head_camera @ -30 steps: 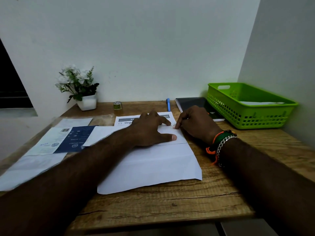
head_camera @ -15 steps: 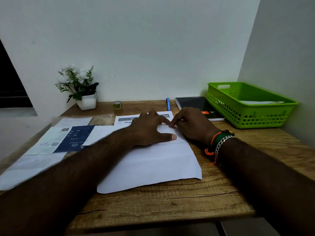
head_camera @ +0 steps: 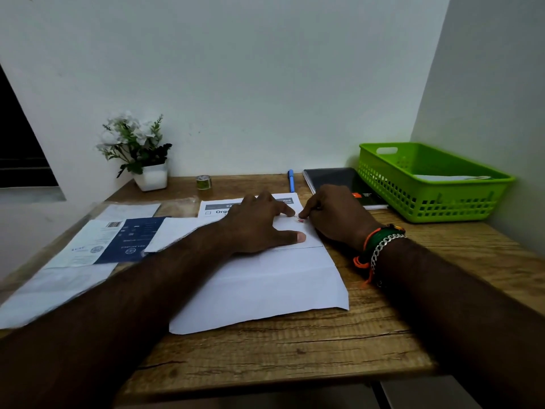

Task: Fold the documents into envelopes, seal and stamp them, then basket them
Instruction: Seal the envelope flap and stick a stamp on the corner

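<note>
A white envelope [head_camera: 309,236] lies on a folded white document [head_camera: 265,290] in the middle of the desk. My left hand [head_camera: 259,222] rests flat on the envelope, fingers spread and thumb stretched to the right. My right hand [head_camera: 333,216] sits knuckles-up beside it, and its index and thumb tips press on the envelope's far part, next to my left index finger. A faint reddish mark shows under those tips; whether it is a stamp is unclear. The green basket [head_camera: 442,205] stands at the right with a white envelope [head_camera: 451,178] inside.
A printed form [head_camera: 218,208] pokes out beyond my hands. Blue-and-white papers [head_camera: 118,240] and plastic sleeves [head_camera: 53,287] cover the left side. At the back are a potted plant [head_camera: 141,160], a tape roll [head_camera: 203,182], a blue pen [head_camera: 291,180] and a black notebook [head_camera: 339,180].
My right hand has slid a little to the left along the envelope until its fingertips meet my left index finger. My left hand has stayed flat in place.
</note>
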`<state>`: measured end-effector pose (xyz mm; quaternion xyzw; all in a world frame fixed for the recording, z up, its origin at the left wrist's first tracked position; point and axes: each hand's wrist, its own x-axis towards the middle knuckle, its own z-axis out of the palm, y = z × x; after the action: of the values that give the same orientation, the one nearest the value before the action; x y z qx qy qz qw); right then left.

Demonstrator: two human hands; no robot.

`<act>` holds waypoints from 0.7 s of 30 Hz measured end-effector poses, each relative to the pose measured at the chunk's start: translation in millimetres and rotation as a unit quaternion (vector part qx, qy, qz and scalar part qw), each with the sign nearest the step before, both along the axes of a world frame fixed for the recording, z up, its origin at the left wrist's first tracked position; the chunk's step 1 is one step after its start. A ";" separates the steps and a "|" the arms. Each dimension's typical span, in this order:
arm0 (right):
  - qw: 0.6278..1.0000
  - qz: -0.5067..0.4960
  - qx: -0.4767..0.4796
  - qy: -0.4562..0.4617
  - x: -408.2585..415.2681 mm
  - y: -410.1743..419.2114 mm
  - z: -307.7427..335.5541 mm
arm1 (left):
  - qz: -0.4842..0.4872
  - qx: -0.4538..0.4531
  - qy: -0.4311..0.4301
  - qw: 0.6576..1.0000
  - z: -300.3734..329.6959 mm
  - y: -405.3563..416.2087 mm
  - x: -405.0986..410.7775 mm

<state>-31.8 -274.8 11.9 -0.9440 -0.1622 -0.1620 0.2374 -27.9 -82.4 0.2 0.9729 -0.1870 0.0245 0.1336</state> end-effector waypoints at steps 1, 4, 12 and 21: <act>1.000 0.009 0.002 0.001 0.4 -1.9 0.2 | -0.001 0.001 0.000 1.000 -0.4 0.1 0.7; 1.000 0.027 0.003 0.000 1.5 -6.9 0.3 | -0.004 0.002 0.001 1.000 -1.5 1.1 2.6; 0.998 0.049 0.028 0.012 0.9 -7.8 -1.0 | -0.006 0.001 -0.003 1.000 -3.3 2.0 4.6; 1.000 -0.003 0.020 0.015 5.4 -7.4 -1.4 | -0.007 0.006 -0.004 1.000 -4.5 1.7 5.7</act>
<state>-26.3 -282.2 10.5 -0.9419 -0.1521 -0.1517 0.2580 -22.2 -80.7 -4.3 0.9724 -0.1942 0.0263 0.1268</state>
